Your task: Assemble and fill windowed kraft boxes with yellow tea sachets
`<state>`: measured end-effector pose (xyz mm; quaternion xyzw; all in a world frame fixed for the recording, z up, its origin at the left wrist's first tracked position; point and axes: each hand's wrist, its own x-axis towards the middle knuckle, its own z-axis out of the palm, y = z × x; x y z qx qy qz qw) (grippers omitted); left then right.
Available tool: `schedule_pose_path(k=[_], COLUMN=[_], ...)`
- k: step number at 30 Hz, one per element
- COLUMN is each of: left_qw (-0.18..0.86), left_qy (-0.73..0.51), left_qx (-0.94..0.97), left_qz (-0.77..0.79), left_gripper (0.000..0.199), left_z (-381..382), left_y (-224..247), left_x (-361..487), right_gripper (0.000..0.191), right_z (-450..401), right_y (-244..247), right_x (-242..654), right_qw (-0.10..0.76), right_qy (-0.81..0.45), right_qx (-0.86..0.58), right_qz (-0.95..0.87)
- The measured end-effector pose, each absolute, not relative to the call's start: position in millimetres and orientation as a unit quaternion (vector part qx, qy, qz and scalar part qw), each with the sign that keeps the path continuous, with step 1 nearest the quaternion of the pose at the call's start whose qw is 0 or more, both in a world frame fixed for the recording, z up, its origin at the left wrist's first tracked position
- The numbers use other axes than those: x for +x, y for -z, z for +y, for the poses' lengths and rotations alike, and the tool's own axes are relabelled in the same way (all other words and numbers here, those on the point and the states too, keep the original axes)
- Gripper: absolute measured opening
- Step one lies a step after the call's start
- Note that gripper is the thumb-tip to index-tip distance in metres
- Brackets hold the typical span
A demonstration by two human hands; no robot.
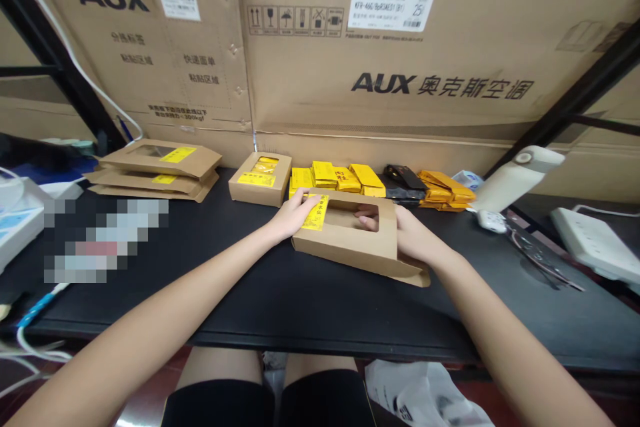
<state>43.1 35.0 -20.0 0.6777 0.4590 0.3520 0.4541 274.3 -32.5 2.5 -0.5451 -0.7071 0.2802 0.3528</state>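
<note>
A brown cardboard window box (345, 247) with a yellow label (316, 213) lies before me on the black desk. My left hand (295, 215) grips its left end, fingers over the top edge. Through the open right end, beside a loose flap (413, 272), my right hand (407, 230) reaches inside. Its fingertips show through the cut-out window, slightly bent and apart, with nothing visible in them. Just behind the box is a row of yellow packets (345, 178). To the left stands another window box (260, 193), closed, with yellow packets showing in its window.
Flattened window boxes (135, 159) are stacked at the left. Black packets (405, 177) and orange packets (445, 190) lie at the right, near a white bottle (515, 177), glasses (537, 257) and a power strip (595, 243). Large cartons (310, 87) wall off the back.
</note>
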Motion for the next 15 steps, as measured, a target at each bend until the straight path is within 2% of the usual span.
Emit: schedule_pose_path(k=[15], left_qw=[0.455], left_qy=[-0.355], left_qx=[0.679], left_qz=[0.453], left_gripper=[0.045], left_z=[36.3], left_y=[22.5], left_x=[43.1], right_gripper=[0.038], right_z=[-31.0], right_y=[-0.6], right_x=[275.8], right_qw=[0.351], right_qy=[-0.276], right_qx=[-0.542], right_qz=[-0.712])
